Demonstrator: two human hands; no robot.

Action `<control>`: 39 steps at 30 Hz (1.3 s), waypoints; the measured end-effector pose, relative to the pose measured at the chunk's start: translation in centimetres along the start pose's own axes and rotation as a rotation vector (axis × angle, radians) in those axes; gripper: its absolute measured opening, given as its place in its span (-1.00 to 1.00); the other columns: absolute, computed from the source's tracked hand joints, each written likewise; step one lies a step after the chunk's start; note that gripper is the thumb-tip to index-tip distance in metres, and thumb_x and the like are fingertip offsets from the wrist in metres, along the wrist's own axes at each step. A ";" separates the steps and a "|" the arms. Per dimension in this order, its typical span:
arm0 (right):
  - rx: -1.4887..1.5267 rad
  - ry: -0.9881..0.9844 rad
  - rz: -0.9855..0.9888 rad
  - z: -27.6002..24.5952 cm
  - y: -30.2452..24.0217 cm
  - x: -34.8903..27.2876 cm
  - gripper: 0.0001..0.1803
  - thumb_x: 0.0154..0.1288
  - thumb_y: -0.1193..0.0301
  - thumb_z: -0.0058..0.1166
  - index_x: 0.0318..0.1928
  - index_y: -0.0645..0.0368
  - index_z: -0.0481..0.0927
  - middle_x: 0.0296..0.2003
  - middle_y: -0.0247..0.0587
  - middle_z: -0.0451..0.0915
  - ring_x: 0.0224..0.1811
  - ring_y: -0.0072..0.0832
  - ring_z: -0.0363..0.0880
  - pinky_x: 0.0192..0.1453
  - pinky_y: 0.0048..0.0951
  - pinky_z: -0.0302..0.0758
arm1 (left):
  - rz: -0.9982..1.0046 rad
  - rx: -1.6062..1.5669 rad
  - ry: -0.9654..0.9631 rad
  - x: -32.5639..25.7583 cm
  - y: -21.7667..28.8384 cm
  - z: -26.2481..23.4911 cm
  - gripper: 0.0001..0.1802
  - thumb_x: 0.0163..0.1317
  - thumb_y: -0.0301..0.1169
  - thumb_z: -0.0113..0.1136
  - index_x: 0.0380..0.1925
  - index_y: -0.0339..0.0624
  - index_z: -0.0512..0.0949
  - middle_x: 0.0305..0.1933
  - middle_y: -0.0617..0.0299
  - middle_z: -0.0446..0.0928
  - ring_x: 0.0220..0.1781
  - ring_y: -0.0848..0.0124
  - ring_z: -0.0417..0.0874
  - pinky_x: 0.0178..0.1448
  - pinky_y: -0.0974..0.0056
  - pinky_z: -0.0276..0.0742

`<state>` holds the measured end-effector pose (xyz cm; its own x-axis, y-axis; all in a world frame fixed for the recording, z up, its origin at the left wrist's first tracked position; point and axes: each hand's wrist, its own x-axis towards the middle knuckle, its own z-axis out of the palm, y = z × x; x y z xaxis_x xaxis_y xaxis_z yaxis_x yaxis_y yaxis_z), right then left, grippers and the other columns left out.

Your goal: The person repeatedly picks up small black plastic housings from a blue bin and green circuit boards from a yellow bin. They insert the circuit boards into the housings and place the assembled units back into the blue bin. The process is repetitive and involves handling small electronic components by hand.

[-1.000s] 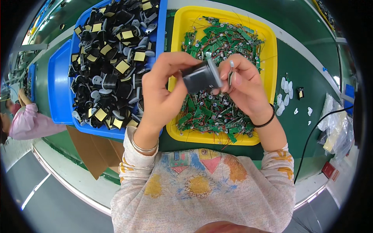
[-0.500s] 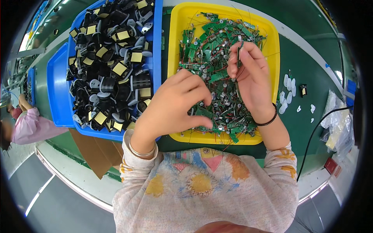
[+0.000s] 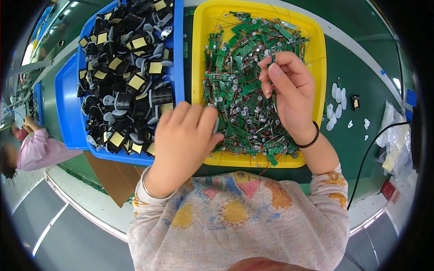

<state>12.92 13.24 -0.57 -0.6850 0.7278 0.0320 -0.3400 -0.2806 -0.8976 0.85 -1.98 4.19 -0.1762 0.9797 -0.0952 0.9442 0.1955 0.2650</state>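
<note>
Circuit board (image 3: 273, 59) pinched in right hand (image 3: 291, 90); left hand's (image 3: 183, 135) hold unclear; green table (image 3: 339, 147), grey floor (image 3: 74, 228) below.

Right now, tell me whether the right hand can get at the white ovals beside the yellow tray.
Probably yes: only the yellow tray rim seems to lie between the right hand and the white ovals. The hand's fingers appear pinched on a small part, though, so may be occupied.

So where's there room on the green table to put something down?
The green table looks bare between the person's right forearm and the black cable, below the white oval pieces. Another patch lies beside the yellow tray, above those ovals. It's crowded inside that tray, heaped with circuit boards, and in the big blue tray, piled with black housings.
</note>
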 end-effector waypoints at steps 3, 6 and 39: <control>-0.011 -0.020 -0.027 -0.2 -0.1 -0.2 -0.87 0.25 0.48 -0.02 -0.21 0.24 0.43 -0.34 -0.22 0.54 -0.48 -0.70 0.41 -0.46 -0.68 0.36 | 0.005 -0.236 0.305 1.5 -0.2 -0.4 -0.62 -0.21 -0.37 0.39 -0.36 -0.18 0.44 -0.37 0.23 0.46 -0.29 0.38 0.49 -0.24 0.36 0.36; 0.050 -0.110 -0.109 -0.5 -0.4 -0.6 -0.89 0.27 0.48 -0.06 -0.24 0.26 0.42 -0.38 -0.24 0.52 -0.47 -0.66 0.42 -0.44 -0.66 0.38 | 0.000 -0.836 0.482 4.2 -0.2 -0.1 -0.71 -0.12 -0.45 0.32 -0.37 -0.20 0.46 -0.24 0.17 0.46 -0.11 0.33 0.46 -0.05 0.31 0.33; -0.806 -0.176 -0.647 0.4 -1.2 -0.1 -0.88 -0.13 0.56 0.21 -0.51 0.19 0.54 -0.66 -0.32 0.43 -0.68 -0.45 0.36 -0.61 -0.52 0.27 | 0.099 -1.625 0.362 4.0 0.2 3.8 -0.65 0.03 -0.67 0.15 -0.12 -0.34 0.42 -0.02 0.10 0.38 0.03 0.37 0.44 0.08 0.28 0.41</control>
<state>13.16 13.27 0.62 -0.6314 0.4709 0.6161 -0.1895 0.6767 -0.7115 1.42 1.77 0.22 -0.4077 0.9035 0.1325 -0.2576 -0.2530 0.9325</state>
